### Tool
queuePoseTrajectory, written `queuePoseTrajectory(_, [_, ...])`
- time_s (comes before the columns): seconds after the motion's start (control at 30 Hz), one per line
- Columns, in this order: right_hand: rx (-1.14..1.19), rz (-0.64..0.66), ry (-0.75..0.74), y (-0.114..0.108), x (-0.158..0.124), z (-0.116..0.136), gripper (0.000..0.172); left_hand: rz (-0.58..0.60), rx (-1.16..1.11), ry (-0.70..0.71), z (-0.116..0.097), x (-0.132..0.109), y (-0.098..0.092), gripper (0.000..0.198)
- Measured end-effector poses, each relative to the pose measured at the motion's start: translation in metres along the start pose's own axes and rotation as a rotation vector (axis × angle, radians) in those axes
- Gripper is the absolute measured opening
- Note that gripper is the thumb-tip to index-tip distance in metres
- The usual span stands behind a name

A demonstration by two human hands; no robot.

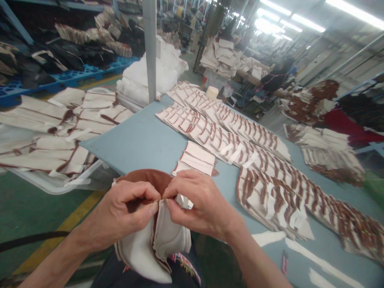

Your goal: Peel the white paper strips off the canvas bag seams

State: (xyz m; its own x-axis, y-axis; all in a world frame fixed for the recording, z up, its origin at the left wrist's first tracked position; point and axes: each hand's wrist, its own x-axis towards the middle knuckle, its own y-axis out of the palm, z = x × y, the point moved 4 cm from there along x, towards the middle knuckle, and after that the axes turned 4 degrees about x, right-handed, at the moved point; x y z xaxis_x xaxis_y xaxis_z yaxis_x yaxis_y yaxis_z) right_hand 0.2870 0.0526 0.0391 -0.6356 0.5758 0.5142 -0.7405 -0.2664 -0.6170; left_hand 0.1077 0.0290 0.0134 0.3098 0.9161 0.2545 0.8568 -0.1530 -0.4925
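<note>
A sewn leather piece (pixel 141 244) hangs over my lap, its backing off-white and its other face brown where it curls up behind my fingers. My left hand (pixel 127 210) pinches the seam edge near its top between thumb and forefinger. Close beside it, my right hand (pixel 196 202) pinches the same edge, the two sets of fingertips almost touching. Below them the seam runs down with brown edges showing on both sides. Just beyond my hands, a small stack of similar off-white pieces (pixel 196 157) lies on the blue-grey table (pixel 129 140).
Long overlapping rows of brown-edged pieces (pixel 207 132) cover much of the table. A pink-handled tool (pixel 285 262) and white strips (pixel 324 262) lie at right. On the left stands a translucent bin (pixel 57 186) heaped with pieces. A metal post (pixel 150 52) rises at the table's far corner.
</note>
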Motion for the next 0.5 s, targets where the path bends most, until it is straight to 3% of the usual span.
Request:
queuePoseTrajectory(0.23, [0.110,0.213,0.194,-0.006,0.003,-0.007,0.013,0.010,0.024,0.022,0.001,0.000,-0.001,0.027])
queuePoseTrajectory(0.5, [-0.111,0.299,0.149,-0.004,0.007,0.004,0.016,0.113,0.111,-0.008,0.003,-0.006,-0.002,0.024])
